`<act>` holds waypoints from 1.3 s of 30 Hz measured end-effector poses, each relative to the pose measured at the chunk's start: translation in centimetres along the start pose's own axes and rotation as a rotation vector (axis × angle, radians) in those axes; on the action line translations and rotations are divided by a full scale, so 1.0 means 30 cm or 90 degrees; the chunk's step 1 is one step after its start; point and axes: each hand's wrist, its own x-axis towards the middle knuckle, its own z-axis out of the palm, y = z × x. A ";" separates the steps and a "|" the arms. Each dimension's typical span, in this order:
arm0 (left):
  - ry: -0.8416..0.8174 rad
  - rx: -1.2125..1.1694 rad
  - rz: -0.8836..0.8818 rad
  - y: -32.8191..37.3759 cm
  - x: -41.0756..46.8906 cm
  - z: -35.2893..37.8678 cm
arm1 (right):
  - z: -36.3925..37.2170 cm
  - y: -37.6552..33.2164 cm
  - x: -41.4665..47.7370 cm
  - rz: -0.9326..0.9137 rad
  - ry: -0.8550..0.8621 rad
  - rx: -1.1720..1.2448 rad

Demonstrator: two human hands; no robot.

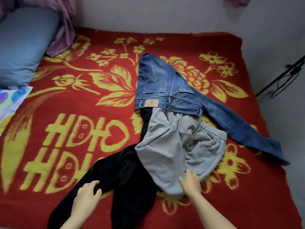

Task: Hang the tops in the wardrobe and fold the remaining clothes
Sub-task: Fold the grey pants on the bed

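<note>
Three pairs of bottoms lie heaped near the middle of the bed (247, 192), toward its right edge, on a red blanket with yellow flowers. No tops show among them, so this looks like the folding part of the job.

The blue jeans (158, 83) sit farthest from the person, seat up, with one leg trailing toward the right edge. The grey jersey bottoms (173, 146) lie rumpled over the jeans' waistband and across the black trousers (128, 176), whose legs run down to the near edge.

The left hand (87, 194) has its fingers and thumb closed on the edge of one black leg. The right hand (189, 182) lies open, with its fingers spread flat on the near hem of the grey pair and gripping nothing.

All three pieces are soft and limp. The denim is likely the heaviest and stiffest and should keep a crease. The grey jersey is probably light and stretchy and will slump unless it is smoothed flat first. The black cloth may drag on the fuzzy blanket.

The surest holds are probably the waistbands and leg hems, one in each hand. The grey pair lies on top of the black pair, so it would best be lifted clear first. A blue pillow (24, 47) rests at the far left corner of the bed.
</note>
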 end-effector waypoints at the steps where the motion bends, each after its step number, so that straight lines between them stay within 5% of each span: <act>1: -0.004 0.000 -0.004 0.049 0.028 0.028 | -0.026 0.031 0.058 0.022 0.011 0.014; 7: 0.006 -0.012 0.090 0.371 0.151 0.169 | -0.203 0.226 0.355 0.133 0.083 0.126; 15: -0.052 0.220 0.241 0.578 0.241 0.351 | -0.262 0.346 0.674 0.217 0.136 0.409; 20: -0.178 0.260 0.204 0.602 0.288 0.420 | -0.193 0.326 0.733 0.324 0.240 0.517; 25: -0.266 0.305 0.208 0.524 0.274 0.428 | -0.129 0.299 0.690 0.311 0.190 0.561; 33: -0.336 0.274 0.165 0.506 0.157 0.397 | -0.040 0.217 0.386 0.200 0.182 0.399; 39: -0.253 0.201 0.195 0.509 0.010 0.265 | -0.034 0.166 0.050 0.180 0.262 0.465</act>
